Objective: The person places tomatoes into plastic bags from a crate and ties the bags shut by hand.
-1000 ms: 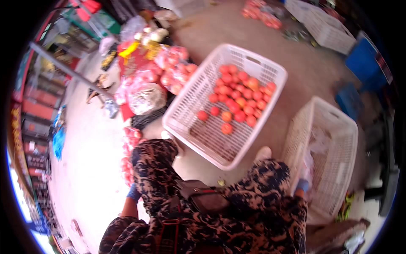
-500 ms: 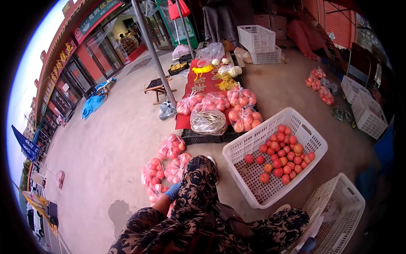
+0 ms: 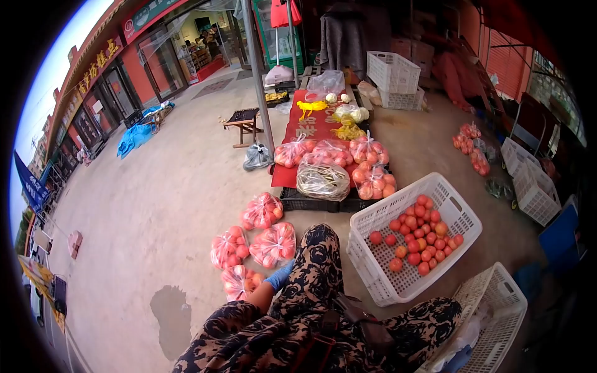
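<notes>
My left hand [image 3: 280,276], in a blue glove, is beside my left knee and close to the bagged tomatoes on the ground; the knee hides its fingers. Several clear plastic bags of tomatoes [image 3: 272,245] lie in a cluster in front of it. At the lower right, my right hand [image 3: 460,359], also gloved in blue, is low at the near side of a white plastic crate [image 3: 502,311], beside thin white plastic; its fingers do not show clearly. Ahead of my right leg, a white crate [image 3: 380,273] holds loose tomatoes [image 3: 425,235].
A red cloth [image 3: 286,177] on black crates bears more bagged tomatoes and a bag of thin pale stalks [image 3: 323,181]. A metal pole [image 3: 258,81] and a folding stool [image 3: 242,127] stand left of it. White crates [image 3: 393,73] are stacked behind.
My view has shifted, so most of the ground scene sits farther right. My left hand has moved slightly right, closer to my knee. The tomatoes in the crate look unchanged.
</notes>
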A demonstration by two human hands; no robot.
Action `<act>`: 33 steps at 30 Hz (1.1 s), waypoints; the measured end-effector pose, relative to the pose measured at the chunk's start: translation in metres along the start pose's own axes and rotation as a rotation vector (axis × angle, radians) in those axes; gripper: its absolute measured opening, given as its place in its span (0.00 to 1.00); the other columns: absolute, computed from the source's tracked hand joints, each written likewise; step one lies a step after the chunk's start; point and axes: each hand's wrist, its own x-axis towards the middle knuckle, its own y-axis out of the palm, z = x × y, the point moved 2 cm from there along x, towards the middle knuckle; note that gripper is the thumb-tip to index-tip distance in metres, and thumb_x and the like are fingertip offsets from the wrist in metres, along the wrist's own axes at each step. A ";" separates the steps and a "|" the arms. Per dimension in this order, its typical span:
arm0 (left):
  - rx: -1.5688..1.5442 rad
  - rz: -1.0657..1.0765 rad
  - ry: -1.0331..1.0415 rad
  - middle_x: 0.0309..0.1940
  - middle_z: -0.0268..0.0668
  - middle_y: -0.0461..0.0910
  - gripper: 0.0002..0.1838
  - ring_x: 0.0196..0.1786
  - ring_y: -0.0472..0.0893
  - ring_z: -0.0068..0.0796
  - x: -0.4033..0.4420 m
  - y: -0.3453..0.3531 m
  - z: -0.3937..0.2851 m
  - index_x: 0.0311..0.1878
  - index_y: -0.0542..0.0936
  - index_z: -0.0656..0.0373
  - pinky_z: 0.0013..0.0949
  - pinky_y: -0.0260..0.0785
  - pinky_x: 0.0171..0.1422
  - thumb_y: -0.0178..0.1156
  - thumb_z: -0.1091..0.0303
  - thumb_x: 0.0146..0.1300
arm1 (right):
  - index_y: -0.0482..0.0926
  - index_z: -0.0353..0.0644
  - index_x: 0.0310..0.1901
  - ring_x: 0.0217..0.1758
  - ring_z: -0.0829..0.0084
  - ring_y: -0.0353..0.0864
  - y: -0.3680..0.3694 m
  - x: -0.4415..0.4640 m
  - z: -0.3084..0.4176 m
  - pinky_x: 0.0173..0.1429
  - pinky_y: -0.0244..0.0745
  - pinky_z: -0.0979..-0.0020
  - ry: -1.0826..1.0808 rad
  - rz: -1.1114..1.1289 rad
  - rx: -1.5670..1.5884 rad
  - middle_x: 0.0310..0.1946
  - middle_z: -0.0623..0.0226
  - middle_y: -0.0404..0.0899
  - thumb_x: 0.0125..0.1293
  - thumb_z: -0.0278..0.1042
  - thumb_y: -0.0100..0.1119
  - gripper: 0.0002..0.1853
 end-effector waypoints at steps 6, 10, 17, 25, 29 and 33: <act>-0.083 -0.176 0.001 0.46 0.35 0.78 0.26 0.44 0.76 0.25 0.014 -0.035 0.043 0.56 0.73 0.62 0.27 0.68 0.51 0.44 0.50 0.68 | 0.73 0.28 0.41 0.26 0.65 0.73 -0.025 0.032 0.020 0.31 0.68 0.63 0.020 -0.016 0.302 0.28 0.56 0.76 0.66 0.51 0.48 0.26; 0.029 -0.243 0.095 0.43 0.36 0.79 0.25 0.42 0.77 0.26 0.025 -0.056 0.065 0.53 0.74 0.65 0.27 0.69 0.50 0.46 0.52 0.68 | 0.74 0.28 0.42 0.32 0.63 0.73 -0.056 0.012 0.130 0.37 0.67 0.63 -0.150 -0.181 0.157 0.31 0.56 0.75 0.68 0.46 0.45 0.23; 0.696 -0.772 0.485 0.44 0.43 0.78 0.21 0.46 0.76 0.29 -0.027 0.026 -0.041 0.51 0.73 0.67 0.29 0.68 0.52 0.59 0.62 0.58 | 0.72 0.30 0.50 0.53 0.59 0.70 0.017 -0.046 0.234 0.60 0.62 0.67 -0.699 0.092 -0.150 0.50 0.51 0.72 0.65 0.35 0.51 0.17; -0.032 0.393 0.357 0.56 0.41 0.69 0.26 0.59 0.69 0.32 -0.102 0.241 -0.162 0.61 0.64 0.62 0.32 0.60 0.64 0.56 0.62 0.63 | 0.75 0.41 0.33 0.59 0.57 0.63 0.150 -0.381 0.400 0.65 0.54 0.56 -1.737 0.849 -0.179 0.53 0.55 0.67 0.50 0.31 0.57 0.08; -0.134 0.209 0.396 0.50 0.35 0.71 0.20 0.53 0.71 0.27 -0.075 0.226 -0.153 0.55 0.68 0.61 0.32 0.62 0.59 0.55 0.63 0.63 | 0.75 0.39 0.40 0.56 0.59 0.65 0.164 -0.418 0.393 0.63 0.55 0.55 -1.896 1.109 -0.093 0.49 0.60 0.69 0.49 0.34 0.59 0.16; -0.367 0.216 0.566 0.38 0.28 0.73 0.09 0.42 0.73 0.21 -0.083 0.215 -0.158 0.45 0.72 0.57 0.29 0.65 0.50 0.54 0.66 0.65 | 0.71 0.39 0.49 0.56 0.58 0.65 0.171 -0.395 0.377 0.61 0.59 0.57 -1.510 1.003 0.055 0.51 0.59 0.67 0.51 0.37 0.63 0.23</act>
